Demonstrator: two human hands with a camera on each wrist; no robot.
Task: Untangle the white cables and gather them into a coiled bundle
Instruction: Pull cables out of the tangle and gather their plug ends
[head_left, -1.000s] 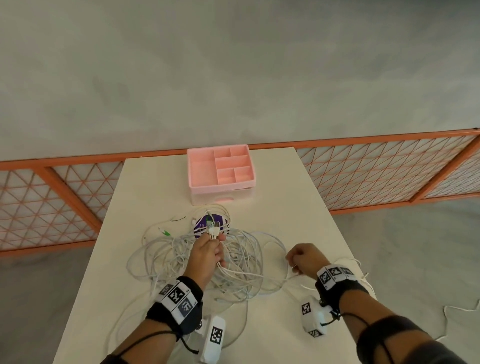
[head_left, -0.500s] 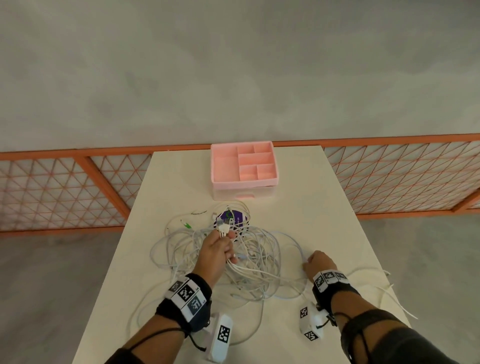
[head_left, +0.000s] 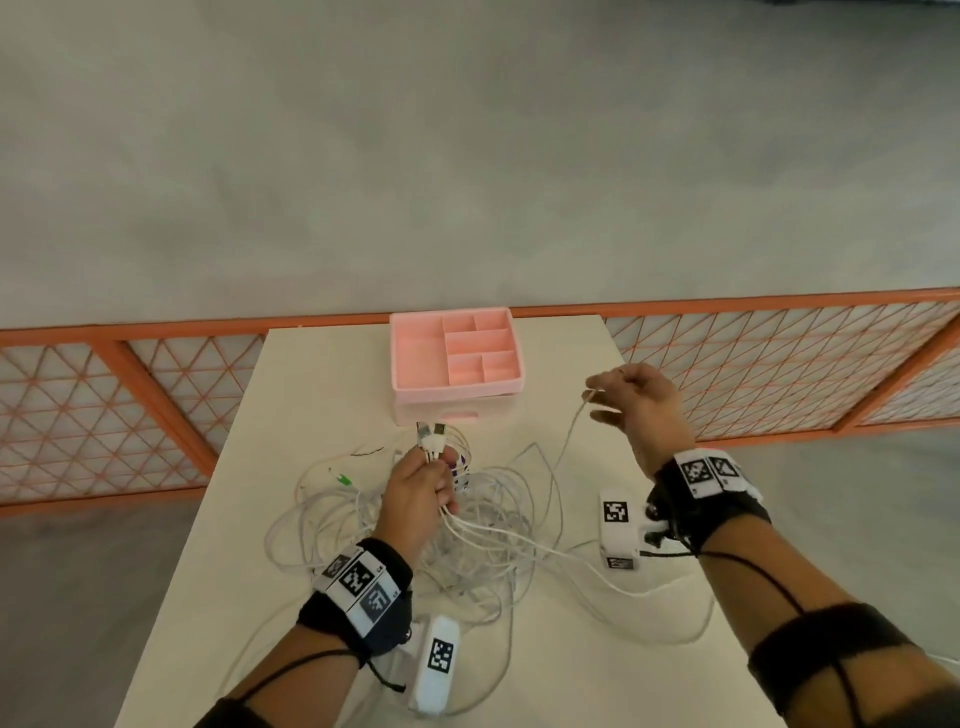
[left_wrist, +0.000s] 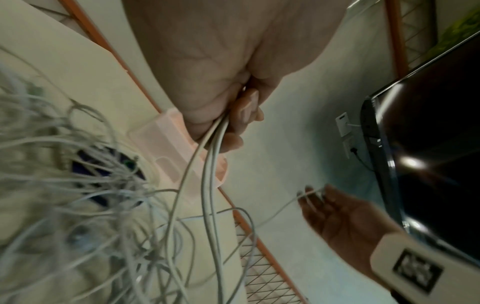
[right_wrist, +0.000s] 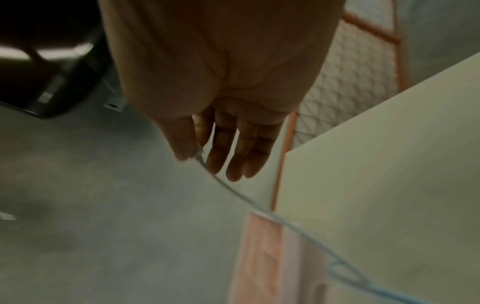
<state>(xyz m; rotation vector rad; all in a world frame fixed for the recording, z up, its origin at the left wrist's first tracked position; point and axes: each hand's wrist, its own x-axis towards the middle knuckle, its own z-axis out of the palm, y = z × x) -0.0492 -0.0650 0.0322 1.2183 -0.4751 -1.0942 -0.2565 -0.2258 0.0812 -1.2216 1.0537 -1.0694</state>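
Observation:
A tangle of white cables (head_left: 467, 535) lies in loose loops on the middle of the white table (head_left: 322, 395). My left hand (head_left: 421, 488) is above the heap and grips a few cable ends; their white plugs (head_left: 431, 439) stick out beyond the fingers, and the strands (left_wrist: 210, 164) trail from the fist. My right hand (head_left: 636, 397) is raised at the table's right edge, thumb and forefinger pinching the end of one thin white cable (head_left: 569, 431), the other fingers straight. That cable (right_wrist: 233, 191) runs down and back into the heap.
A pink compartment organiser (head_left: 456, 358) stands at the table's far edge, just beyond the left hand. A small purple item (head_left: 461, 470) and a green-tipped connector (head_left: 340, 478) lie in the tangle. An orange lattice fence (head_left: 779, 364) runs behind the table. More cable hangs over the right edge.
My right hand has risen from the table's near right and moved away from me, drawing one cable end up and out of the heap. The left hand keeps gripping the plugs.

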